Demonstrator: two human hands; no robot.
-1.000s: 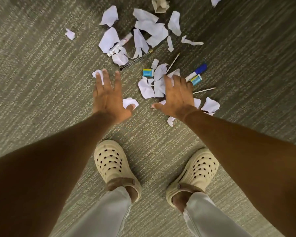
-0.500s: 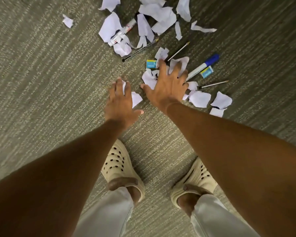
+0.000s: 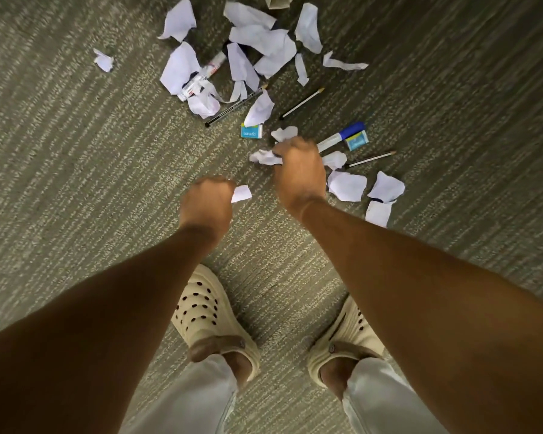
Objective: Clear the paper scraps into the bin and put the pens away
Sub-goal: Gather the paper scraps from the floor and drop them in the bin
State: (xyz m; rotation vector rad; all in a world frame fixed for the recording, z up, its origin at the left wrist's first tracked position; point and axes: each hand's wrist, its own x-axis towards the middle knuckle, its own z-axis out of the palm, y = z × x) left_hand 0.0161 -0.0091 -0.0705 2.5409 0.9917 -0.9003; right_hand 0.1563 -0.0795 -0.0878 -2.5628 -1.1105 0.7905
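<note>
White paper scraps (image 3: 264, 42) lie scattered over the carpet ahead of me. My left hand (image 3: 208, 205) is closed in a fist on a small scrap (image 3: 241, 193) that sticks out at its right. My right hand (image 3: 298, 169) is closed on crumpled scraps (image 3: 264, 157) that poke out at its left. A blue-capped marker (image 3: 342, 136) lies just right of that hand. A black pen (image 3: 235, 105), a white pen (image 3: 301, 103), a thin pen (image 3: 370, 158) and a red-and-white marker (image 3: 203, 77) lie among the scraps. No bin is in view.
Two small blue-and-white boxes (image 3: 251, 131) (image 3: 356, 141) sit among the pens. More scraps (image 3: 347, 185) lie right of my right hand, and one stray scrap (image 3: 104, 60) at far left. My feet in cream clogs (image 3: 207, 311) stand on the striped carpet below my arms.
Both hands went from flat and spread over the scraps to closed fists holding paper. Several scraps near the right hand have been gathered up.
</note>
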